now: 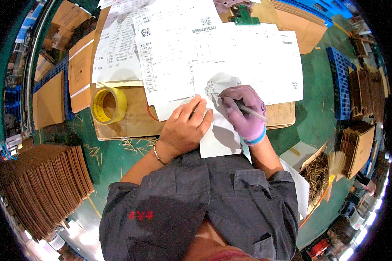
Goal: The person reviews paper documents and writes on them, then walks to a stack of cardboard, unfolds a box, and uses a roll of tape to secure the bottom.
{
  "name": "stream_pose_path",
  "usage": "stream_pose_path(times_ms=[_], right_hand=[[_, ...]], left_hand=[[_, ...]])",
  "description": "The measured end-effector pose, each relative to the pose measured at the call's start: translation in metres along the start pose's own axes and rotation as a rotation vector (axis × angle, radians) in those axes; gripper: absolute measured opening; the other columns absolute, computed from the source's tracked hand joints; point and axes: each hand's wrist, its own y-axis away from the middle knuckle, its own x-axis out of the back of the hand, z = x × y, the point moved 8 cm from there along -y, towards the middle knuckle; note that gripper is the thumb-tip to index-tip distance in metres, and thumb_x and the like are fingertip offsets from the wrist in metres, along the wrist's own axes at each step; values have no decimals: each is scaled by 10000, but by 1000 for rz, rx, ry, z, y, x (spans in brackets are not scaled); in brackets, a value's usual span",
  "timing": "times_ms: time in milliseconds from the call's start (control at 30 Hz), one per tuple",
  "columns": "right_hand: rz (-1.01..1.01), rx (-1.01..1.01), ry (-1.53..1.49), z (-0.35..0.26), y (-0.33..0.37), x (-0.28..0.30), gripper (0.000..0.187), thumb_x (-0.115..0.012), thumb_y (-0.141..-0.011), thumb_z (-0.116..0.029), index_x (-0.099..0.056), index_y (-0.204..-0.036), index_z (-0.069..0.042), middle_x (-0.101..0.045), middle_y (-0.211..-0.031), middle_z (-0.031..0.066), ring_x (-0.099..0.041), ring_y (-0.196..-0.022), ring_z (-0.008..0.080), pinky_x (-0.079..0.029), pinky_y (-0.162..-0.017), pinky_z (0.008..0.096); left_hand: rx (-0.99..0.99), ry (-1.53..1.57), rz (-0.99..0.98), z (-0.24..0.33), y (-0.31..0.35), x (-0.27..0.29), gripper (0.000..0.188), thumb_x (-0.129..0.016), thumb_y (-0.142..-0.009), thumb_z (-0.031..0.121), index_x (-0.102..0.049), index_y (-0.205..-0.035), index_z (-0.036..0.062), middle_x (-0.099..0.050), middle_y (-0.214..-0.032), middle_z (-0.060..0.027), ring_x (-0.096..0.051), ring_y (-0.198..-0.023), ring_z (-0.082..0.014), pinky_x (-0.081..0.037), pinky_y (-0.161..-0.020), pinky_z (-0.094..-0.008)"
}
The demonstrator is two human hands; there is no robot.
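Writing on a white sheet (220, 135) with a pen (248, 111), tip at about 9 o'clock of the right hand (245, 112). Right hand gloved in pale purple with a blue cuff, fingers closed around the pen. Left hand (185, 128) bare, thin bracelet at the wrist, lying flat with fingers loosely spread on the sheet, just beside the right hand at its 9 o'clock. Sheet resting on a stack of printed forms (231, 56) spread over a flat cardboard box (130, 122), its lower end hanging off the box edge toward 6 o'clock. Yellow tape roll (109, 105) on the cardboard, at 9 o'clock of the left hand, well apart. Green clip (244, 16) at 12 o'clock above the forms. Stack of flat cardboard pieces (43, 187) on the green floor (313, 117) at 8 o'clock. Blue crate (342, 82) at 3 o'clock. Open carton with straw-like scraps (315, 172) at 4 o'clock.
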Motion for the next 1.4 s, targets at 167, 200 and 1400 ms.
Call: stream_pose_path(times_ms=[167,200,1400], right_hand=[[-16,38,-1,-1,-1,-1,210,-690,-741,-36,-680,-950,-59,-693,-920,101,-636,-835,322,-503,-766,391],[-23,43,10,-2,-2,-3,213,-692,-740,-34,-680,-951,-59,-693,-921,101,-636,-834,322,-503,-766,392],[-48,-63,-41,1,1,0,161,-627,-730,-70,-670,-880,-33,-692,-895,107,-627,-873,294,-513,-803,393]], left_hand=[[-8,12,42,0,2,1,257,-606,-880,182,-686,-1115,114,-602,-1293,-90,-572,-1237,-270,-483,-932,-365],[-11,18,52,0,3,0,258,-609,-879,179,-681,-1118,114,-598,-1295,-91,-572,-1235,-272,-483,-929,-366],[-14,113,18,-1,2,0,349,-608,-870,150,-597,-1213,84,-582,-1313,-144,-582,-1224,-333,-508,-898,-411]])
